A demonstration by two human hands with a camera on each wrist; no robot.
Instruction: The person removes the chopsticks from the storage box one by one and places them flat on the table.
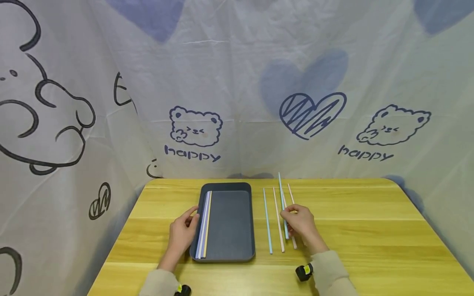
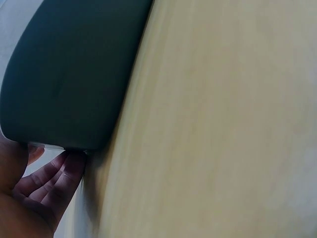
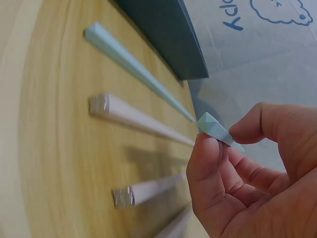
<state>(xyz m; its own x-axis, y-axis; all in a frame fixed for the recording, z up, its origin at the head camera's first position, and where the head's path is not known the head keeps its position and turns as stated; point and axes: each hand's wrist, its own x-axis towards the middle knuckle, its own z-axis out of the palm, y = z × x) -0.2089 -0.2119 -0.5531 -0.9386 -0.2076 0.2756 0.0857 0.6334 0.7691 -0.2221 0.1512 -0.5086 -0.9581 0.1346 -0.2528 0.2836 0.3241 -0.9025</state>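
My right hand (image 1: 300,222) pinches a light blue chopstick (image 3: 212,125) between thumb and fingers, raised above the table. Beneath and beside it lie another light blue chopstick (image 1: 268,222) and several pink chopsticks (image 1: 278,220), some with silver-coloured ends and partly covered by the hand. At the left rim of a dark grey tray (image 1: 231,226), my left hand (image 1: 182,233) grips the edge; the left wrist view shows its fingers (image 2: 67,178) against the tray's outer wall. Purple, white and yellow chopsticks (image 1: 203,226) lie side by side along the tray's left inner side.
The wooden table (image 1: 370,230) carries the tray left of centre and the loose chopsticks just right of it. A printed cloth (image 1: 240,102) hangs behind the table's far edge and along the left. Both wrists wear small black devices (image 1: 304,272).
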